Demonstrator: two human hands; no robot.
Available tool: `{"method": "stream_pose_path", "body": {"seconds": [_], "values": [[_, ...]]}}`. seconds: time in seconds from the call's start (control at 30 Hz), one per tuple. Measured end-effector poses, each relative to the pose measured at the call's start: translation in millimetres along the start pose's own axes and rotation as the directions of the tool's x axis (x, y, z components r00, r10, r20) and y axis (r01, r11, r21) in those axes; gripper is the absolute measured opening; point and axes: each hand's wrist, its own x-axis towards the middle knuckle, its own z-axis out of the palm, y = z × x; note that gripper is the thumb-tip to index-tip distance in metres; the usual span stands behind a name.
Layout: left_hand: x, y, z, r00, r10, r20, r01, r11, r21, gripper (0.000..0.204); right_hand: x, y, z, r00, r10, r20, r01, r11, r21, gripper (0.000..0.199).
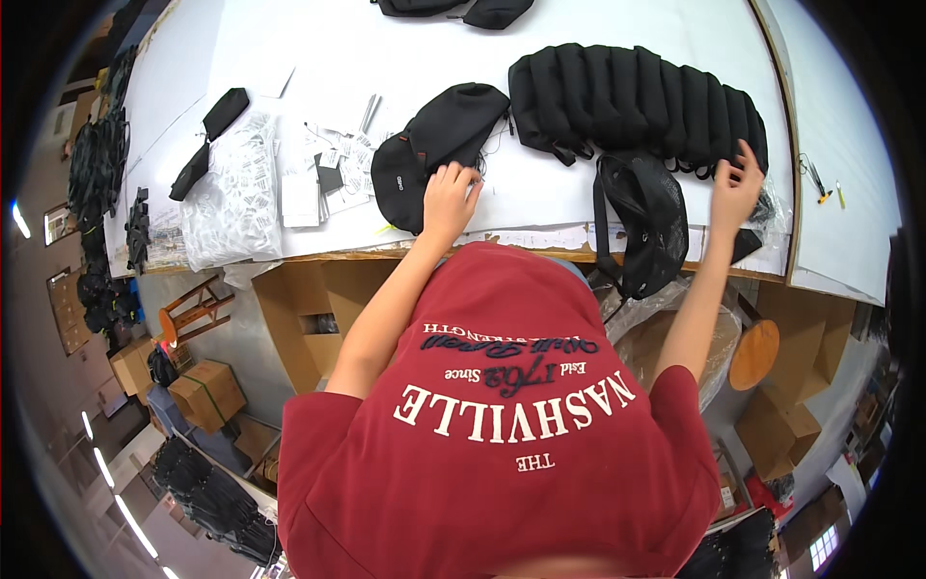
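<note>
A black bag (439, 130) with a rounded lower part lies on the white work table, left of the middle. My left hand (450, 200) is at its lower right edge, fingers bent and closed on the fabric; the fingertips are partly hidden. My right hand (736, 190) is raised at the right end of a row of black bags (617, 96), its fingers apart and nothing seen in them. Between my hands, another black bag (653, 217) with a strap hangs over the table's front edge.
Left on the table are a clear plastic bag of white tags (231, 193), loose papers (301, 200) and two small black pouches (226, 113). More black bags (497, 10) lie at the far edge. Below stand cardboard boxes (207, 394) and a wooden stool (753, 354). Small tools (820, 188) lie far right.
</note>
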Motion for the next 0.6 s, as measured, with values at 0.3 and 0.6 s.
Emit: {"method": "stream_pose_path", "body": {"seconds": [0.3,0.6], "values": [[34,-22,28,0.999,0.049,-0.007,-0.047,0.985,0.168,0.024,-99,-90,34,0.966,0.031,0.258,-0.128,0.92,0.37,0.035],[57,-9,-7,0.971,-0.238,0.031,0.225,0.855,-0.467,0.01,-135,-110,36,0.915,0.029,0.402,-0.246,0.829,0.502,0.028]]}}
